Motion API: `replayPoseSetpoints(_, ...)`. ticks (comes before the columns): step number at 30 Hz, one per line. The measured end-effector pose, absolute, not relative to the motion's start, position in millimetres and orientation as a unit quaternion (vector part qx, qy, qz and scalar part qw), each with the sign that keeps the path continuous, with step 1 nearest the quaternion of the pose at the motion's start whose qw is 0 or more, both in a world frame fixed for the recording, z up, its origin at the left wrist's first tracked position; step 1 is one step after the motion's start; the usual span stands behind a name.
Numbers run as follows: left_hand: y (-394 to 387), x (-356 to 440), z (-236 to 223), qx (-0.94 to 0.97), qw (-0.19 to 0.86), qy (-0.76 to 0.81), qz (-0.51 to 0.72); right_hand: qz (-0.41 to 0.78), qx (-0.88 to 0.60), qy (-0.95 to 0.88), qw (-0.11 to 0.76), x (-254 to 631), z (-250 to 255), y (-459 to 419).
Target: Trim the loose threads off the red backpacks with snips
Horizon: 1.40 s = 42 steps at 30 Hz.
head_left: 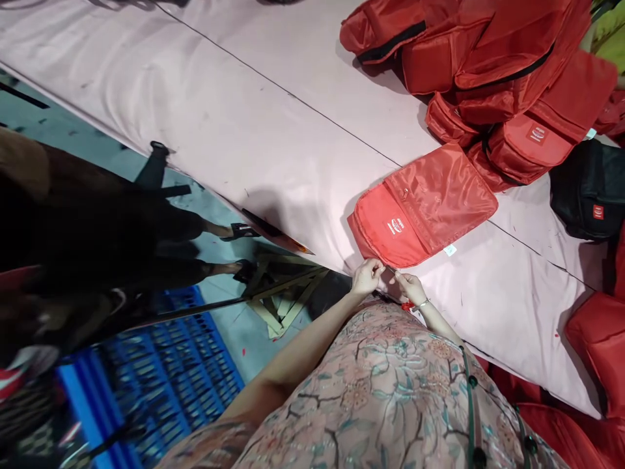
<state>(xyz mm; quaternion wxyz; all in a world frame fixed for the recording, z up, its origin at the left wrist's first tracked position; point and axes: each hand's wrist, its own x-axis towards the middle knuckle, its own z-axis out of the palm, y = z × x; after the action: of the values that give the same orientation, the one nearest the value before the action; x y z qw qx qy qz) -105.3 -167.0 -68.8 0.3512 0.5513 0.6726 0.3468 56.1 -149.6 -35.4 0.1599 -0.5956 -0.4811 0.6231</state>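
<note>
A flat red bag (424, 205) with a small white logo lies on the pale pink table (254, 124), close to its near edge. My left hand (367, 276) and my right hand (409, 286) meet just below the bag's near edge. Both pinch with closed fingers at something too small to make out, held between them right at that edge. My right wrist wears a thin bracelet and a red band.
A heap of red bags (493, 71) fills the far right of the table, with a black bag (588, 189) beside it. More red bags (598, 339) lie at the right. Another person in dark clothes (97, 234) stands left, beside blue crates (161, 378) on the floor.
</note>
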Motion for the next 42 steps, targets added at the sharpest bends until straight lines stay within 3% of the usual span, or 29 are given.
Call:
replayPoseSetpoints(13, -166, -104, -67, 0.569, 0.358, 0.663, 0.329, 0.530, -0.613, -0.575, 0.111, 58, -47, -141)
replayPoseSetpoints(36, -171, -100, -75, 0.555, 0.373, 0.666, 0.330, 0.584, -0.515, -0.612, 0.138, 68, -49, -122)
replayPoseSetpoints(42, -185, -118, -59, 0.654, 0.463, 0.586, 0.121, 0.720, -0.471, -0.469, 0.198, 91, -34, -132)
